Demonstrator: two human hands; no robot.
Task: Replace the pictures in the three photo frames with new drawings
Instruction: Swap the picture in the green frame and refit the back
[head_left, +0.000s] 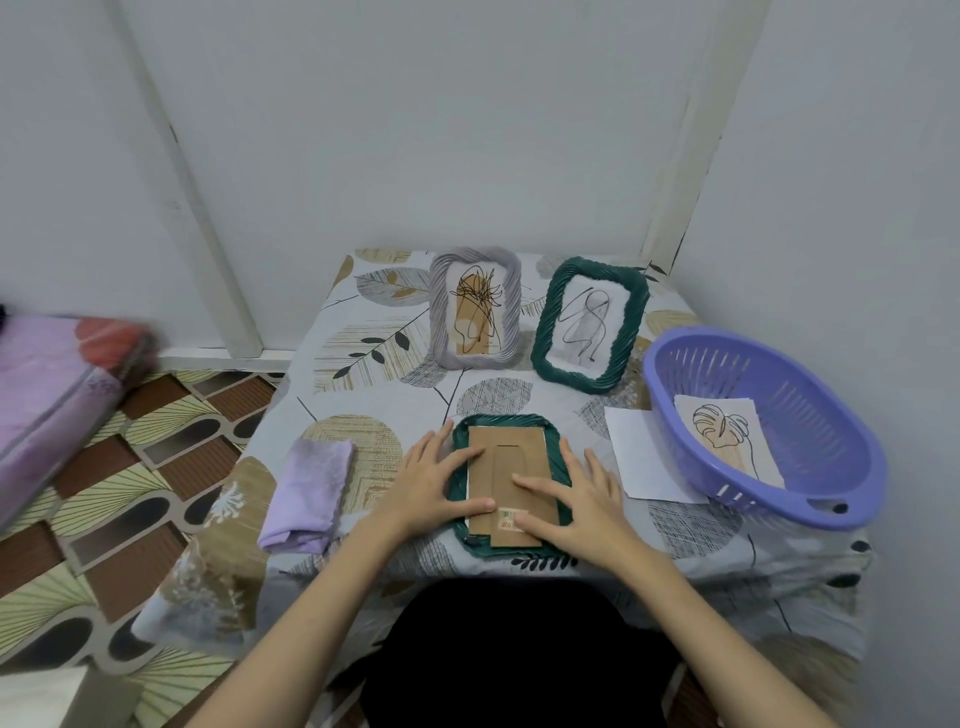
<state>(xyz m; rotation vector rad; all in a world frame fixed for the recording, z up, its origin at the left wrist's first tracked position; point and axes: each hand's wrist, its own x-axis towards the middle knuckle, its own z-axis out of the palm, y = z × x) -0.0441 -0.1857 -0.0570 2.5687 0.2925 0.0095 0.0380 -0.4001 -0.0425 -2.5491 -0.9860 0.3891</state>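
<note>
Two hands, left (434, 480) and right (574, 506), press flat and open on a face-down frame's (460, 452) backing (511, 467) on the counter (363, 332).

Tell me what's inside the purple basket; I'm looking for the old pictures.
In the purple basket lies one sheet with a leaf line drawing. A blank white sheet pokes out beneath the basket; anything under the drawing is hidden.

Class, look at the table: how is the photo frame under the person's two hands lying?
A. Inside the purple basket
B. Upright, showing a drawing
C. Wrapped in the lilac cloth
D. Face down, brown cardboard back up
D: the dark green frame lies flat with its brown cardboard back up, the left hand and right hand resting on it.
</note>
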